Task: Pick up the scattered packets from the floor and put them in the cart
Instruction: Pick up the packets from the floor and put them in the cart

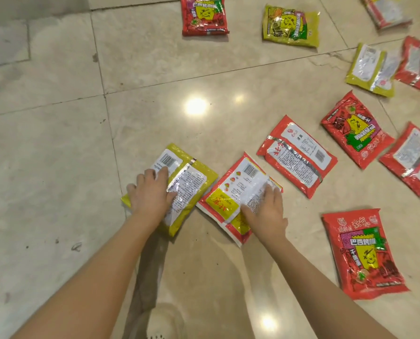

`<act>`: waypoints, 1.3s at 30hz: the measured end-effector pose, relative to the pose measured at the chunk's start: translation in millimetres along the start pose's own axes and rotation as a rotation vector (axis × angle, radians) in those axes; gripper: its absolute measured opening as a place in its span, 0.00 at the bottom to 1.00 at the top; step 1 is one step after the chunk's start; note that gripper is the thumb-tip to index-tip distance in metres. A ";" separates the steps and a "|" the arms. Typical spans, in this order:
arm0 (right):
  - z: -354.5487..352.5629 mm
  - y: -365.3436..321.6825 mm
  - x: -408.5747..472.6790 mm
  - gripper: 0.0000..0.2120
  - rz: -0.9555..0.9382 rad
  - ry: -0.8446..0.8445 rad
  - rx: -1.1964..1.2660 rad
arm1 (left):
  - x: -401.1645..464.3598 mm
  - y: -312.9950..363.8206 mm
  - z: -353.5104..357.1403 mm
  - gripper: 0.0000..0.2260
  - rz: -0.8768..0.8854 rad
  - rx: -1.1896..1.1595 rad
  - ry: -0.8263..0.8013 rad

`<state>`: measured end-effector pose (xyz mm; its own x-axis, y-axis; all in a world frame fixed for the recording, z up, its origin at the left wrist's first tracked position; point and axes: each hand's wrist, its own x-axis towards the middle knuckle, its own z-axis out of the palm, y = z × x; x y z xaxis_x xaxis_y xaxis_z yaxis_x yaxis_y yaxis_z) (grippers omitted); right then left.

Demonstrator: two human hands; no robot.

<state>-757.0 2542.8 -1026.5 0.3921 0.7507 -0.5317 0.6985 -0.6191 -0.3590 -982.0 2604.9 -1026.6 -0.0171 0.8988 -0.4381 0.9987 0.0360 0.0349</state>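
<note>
Several red and yellow snack packets lie scattered on a glossy tiled floor. My left hand [150, 192] rests flat on a yellow packet [192, 182] lying back side up, fingers spread over its left half. My right hand [265, 209] presses on a red and yellow packet [231, 192] just to the right of it, also back side up. Both packets lie flat on the floor. No cart is in view.
More packets lie to the right: a red one [297, 155], a red one face up [363, 253], others at the far right [356, 128] and top [204, 15], [289, 25]. A white shoe [165, 321] stands below. Bare tile [45, 155] extends left.
</note>
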 end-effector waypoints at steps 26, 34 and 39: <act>-55.3 -3.2 -18.0 0.15 0.106 -0.004 0.857 | -38.9 -8.6 -24.4 0.13 -0.322 -1.411 -0.310; -173.3 -28.3 -95.4 0.12 -0.017 0.230 0.835 | -108.7 30.1 -139.1 0.14 -0.194 -1.525 -0.026; -291.5 -63.4 -189.8 0.10 -0.053 0.262 0.890 | -183.5 67.1 -273.1 0.11 -0.073 -1.592 -0.065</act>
<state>-701.2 2506.8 -679.2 0.5716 0.7438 -0.3465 0.0454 -0.4503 -0.8917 -924.7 2561.7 -698.6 -0.0173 0.8570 -0.5151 -0.0711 0.5128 0.8556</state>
